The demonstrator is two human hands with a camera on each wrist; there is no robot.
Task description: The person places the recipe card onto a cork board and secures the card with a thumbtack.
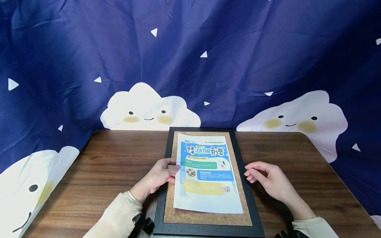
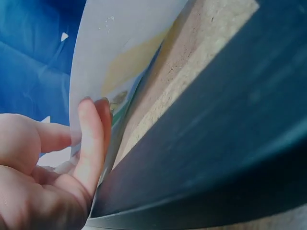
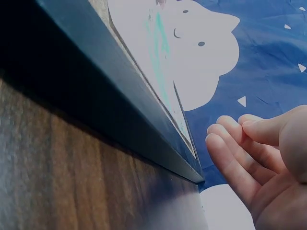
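A printed paper sheet [image 1: 208, 203] with blue, green and yellow blocks and Chinese lettering lies over a cork board [image 1: 193, 219] in a black frame. My left hand [image 1: 159, 175] pinches the sheet's left edge between thumb and fingers. Seen from the left wrist, the sheet [image 2: 124, 28] is lifted off the cork at that side, with fingers of the left hand [image 2: 53, 167] behind it. Beyond the frame's right edge, my right hand [image 1: 269, 180] hovers with loosely bent fingers. In the right wrist view, this hand [image 3: 268, 158] shows its thumb close to a fingertip and no object held.
The board rests on a brown wood-grain table [image 1: 119, 152], near its front edge. Behind the table hangs a dark blue cloth [image 1: 178, 66] with white clouds and small triangles. Black wrist devices [image 1: 144, 224] sit at the cream sleeves.
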